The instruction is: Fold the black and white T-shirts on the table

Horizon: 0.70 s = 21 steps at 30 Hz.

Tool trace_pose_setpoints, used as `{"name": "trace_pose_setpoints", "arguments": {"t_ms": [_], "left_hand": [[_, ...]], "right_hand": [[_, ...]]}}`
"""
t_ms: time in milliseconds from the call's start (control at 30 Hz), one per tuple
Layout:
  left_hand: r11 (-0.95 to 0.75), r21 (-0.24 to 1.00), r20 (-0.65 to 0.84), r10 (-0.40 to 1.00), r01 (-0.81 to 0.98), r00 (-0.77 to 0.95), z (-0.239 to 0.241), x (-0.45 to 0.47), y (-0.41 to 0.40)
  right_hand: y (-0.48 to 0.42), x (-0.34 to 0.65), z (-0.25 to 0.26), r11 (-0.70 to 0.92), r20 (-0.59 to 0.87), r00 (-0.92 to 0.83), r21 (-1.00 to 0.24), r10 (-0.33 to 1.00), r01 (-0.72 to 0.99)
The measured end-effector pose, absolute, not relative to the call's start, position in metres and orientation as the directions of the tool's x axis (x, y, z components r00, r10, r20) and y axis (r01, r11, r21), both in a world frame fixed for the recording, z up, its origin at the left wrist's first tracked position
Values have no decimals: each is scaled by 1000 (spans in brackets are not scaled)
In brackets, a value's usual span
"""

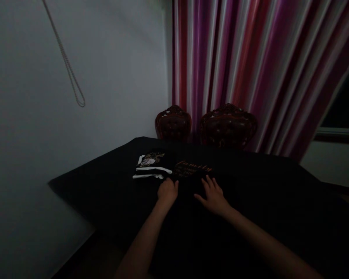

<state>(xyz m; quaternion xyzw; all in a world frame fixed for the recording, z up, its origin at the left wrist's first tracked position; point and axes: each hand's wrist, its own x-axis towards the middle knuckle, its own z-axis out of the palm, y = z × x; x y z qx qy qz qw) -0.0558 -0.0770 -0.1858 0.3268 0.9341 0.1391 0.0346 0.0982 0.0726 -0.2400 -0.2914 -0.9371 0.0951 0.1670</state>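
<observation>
The room is lying dim, and the person is leaning both bare arms out over a table (279, 201) that is wearing a black cloth. The left hand (168, 192) is resting knuckles-up with its fingers curled under, and whether it is pinching any cloth I cannot tell in this light. The right hand (212, 197) is lying flat, fingers spread and open, gripping nothing. Both are pressing on the near edge of a dark garment (192, 170) that is showing orange lettering, so the print is sitting just beyond the fingertips, between the two hands and a little farther from the person. Just to the left of that garment, and touching it or nearly so, a folded stack of clothes (151, 166) with white edges and a pale print on top is lying just beyond the left hand. Behind the table two carved dark-red chairs (227, 126) are standing side by side before a curtain (250, 69) that is hanging in purple, red and white stripes, and a looped cord (72, 81) is dangling against the pale wall on the left.
</observation>
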Motion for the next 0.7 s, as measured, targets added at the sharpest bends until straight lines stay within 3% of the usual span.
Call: {"name": "trace_pose_setpoints", "arguments": {"t_ms": [133,367,467,567,633,700], "left_hand": [[761,226,55,614,608,-788,-197,-63,-35],[694,220,23,699,686,-715,-199,-71,-27],[671,242,25,717,701,-696,-178,-75,-18],[612,276,81,754,741,-652,-153,-67,2],[534,315,118,798,785,-590,-140,-50,17],[400,363,126,874,841,-470,-136,-27,27]], "right_hand": [[58,100,-251,809,197,-786,-201,586,553],[58,105,-247,814,219,-794,-294,567,501],[59,103,-245,804,193,-807,-369,558,467],[78,102,-231,717,166,-776,-536,608,447],[105,109,-215,659,243,-685,-605,687,446],[137,124,-202,623,350,-536,-600,768,502]]}}
